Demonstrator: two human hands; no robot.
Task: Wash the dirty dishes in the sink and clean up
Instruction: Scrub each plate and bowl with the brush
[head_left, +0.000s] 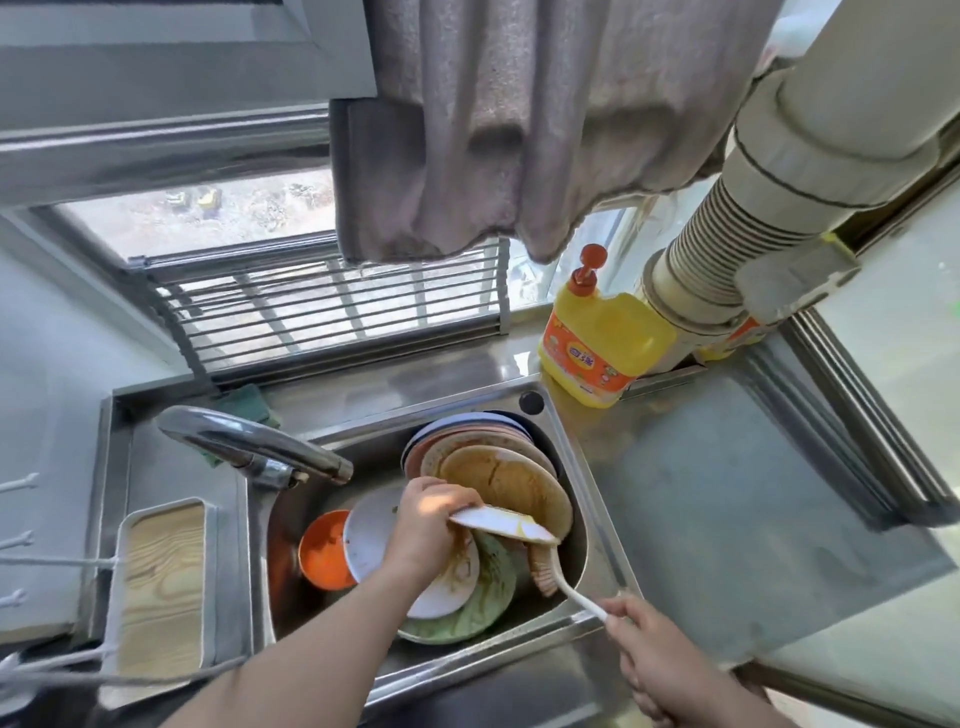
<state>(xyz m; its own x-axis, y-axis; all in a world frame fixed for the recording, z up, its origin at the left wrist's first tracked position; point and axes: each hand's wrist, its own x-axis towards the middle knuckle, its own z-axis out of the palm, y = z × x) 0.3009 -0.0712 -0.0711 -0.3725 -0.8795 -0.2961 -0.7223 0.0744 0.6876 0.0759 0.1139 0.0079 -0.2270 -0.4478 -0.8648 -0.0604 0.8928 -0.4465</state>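
My left hand (426, 519) pinches a white plate (501, 524) by its rim, fingers curled over the edge; plate tilted near edge-on above the sink (597, 525), yellow smear on its lip. My right hand (641, 631) grips the white handle of a brush (550, 571), whose head sits down among the dishes. Below: stacked plates (498, 478) crusted brown, a green-streaked plate (488, 597), an orange bowl (324, 553). Faucet (249, 441) to the left; yellow soap bottle (597, 343) on the counter behind.
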